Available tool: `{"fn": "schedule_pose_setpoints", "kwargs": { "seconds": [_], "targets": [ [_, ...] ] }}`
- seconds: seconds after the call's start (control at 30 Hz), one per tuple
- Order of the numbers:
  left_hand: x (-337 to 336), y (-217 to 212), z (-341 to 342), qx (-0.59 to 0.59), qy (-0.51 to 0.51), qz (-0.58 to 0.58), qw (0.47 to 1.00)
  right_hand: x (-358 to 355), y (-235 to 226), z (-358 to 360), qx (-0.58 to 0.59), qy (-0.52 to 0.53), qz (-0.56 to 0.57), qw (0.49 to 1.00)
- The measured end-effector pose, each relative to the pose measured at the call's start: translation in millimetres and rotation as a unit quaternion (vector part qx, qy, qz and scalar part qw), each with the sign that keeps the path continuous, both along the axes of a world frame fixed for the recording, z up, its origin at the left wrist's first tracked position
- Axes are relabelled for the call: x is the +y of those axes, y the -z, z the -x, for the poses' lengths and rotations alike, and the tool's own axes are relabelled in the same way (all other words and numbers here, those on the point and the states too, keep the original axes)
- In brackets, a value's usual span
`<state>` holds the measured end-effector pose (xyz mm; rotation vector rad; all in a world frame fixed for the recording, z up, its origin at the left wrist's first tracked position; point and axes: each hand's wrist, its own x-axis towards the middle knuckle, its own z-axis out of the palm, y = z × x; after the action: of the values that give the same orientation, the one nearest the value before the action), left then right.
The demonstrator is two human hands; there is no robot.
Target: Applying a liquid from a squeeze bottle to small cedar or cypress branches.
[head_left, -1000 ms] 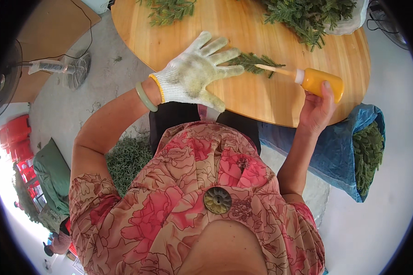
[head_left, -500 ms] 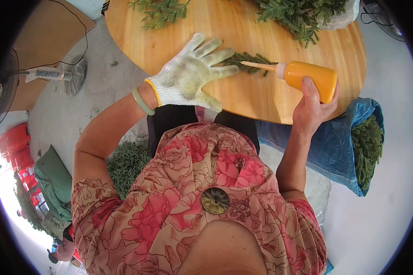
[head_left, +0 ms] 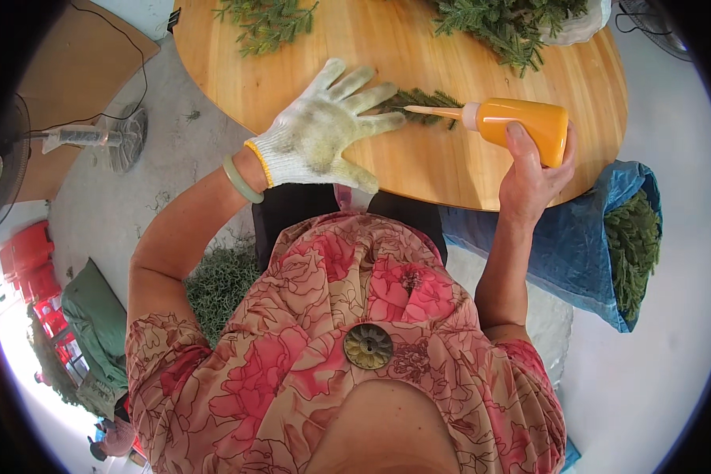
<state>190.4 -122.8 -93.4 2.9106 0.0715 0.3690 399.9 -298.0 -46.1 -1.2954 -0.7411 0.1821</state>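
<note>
My left hand (head_left: 316, 130), in a stained white knit glove, lies with fingers spread at the near left edge of the round wooden table. Its fingertips reach the left end of a small green fir sprig (head_left: 434, 101). Bare-skinned, my right hand (head_left: 537, 170) grips a yellow squeeze bottle (head_left: 525, 126) that is tilted on its side. The long thin nozzle points left, over the sprig and close to the gloved fingertips. Whether the nozzle touches the sprig I cannot tell.
More fir sprigs (head_left: 272, 24) lie on the wooden table (head_left: 355, 47) at the back left, with a larger pile (head_left: 513, 28) at the back right. A blue sack (head_left: 565, 253) of greenery stands right. Loose greenery (head_left: 221, 288) and a fan (head_left: 95, 136) are on the left.
The bottle has shifted slightly left and up in view, its nozzle lying a little flatter. My gloved hand has hardly moved; the whole view has drifted a little.
</note>
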Motion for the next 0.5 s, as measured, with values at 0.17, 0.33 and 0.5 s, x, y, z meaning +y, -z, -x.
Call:
{"fn": "schedule_pose_setpoints", "kwargs": {
  "seconds": [0.17, 0.33, 0.5],
  "targets": [
    [-0.6, -9.8, -1.3, 0.009, -0.003, -0.057, 0.998, -2.4, 1.1, -3.2, 0.000, 0.012, 0.002, 1.000],
    [-2.3, -13.2, -2.2, 0.008, -0.004, -0.055, 0.998, -5.3, 3.6, -6.9, 0.003, 0.014, -0.005, 1.000],
    [-3.1, -17.9, -3.4, 0.029, -0.007, -0.063, 0.998, -9.4, 5.3, -9.9, 0.000, 0.023, -0.010, 1.000]
  ]
}}
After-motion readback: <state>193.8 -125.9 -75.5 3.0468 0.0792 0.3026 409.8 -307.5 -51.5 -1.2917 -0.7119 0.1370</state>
